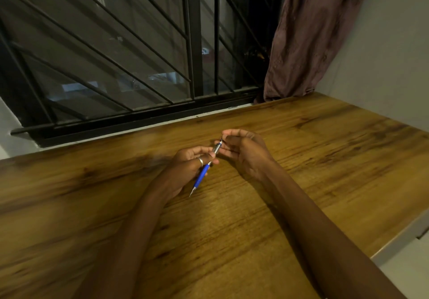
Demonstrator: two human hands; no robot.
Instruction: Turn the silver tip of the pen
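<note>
While both hands (190,168) (241,150) grasp blue pen (204,171) over wooden table (325,159), curtain (308,38) behind.

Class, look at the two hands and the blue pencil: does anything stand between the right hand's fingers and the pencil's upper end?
Nothing visible does. The left hand grips the blue pencil around its middle, above the wooden table. The right hand has its fingertips right at the pencil's silver upper end, with no other thing between them.

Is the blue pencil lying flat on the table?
No: the left hand holds the blue pencil tilted above the wooden table, while the right hand pinches its far end.
</note>
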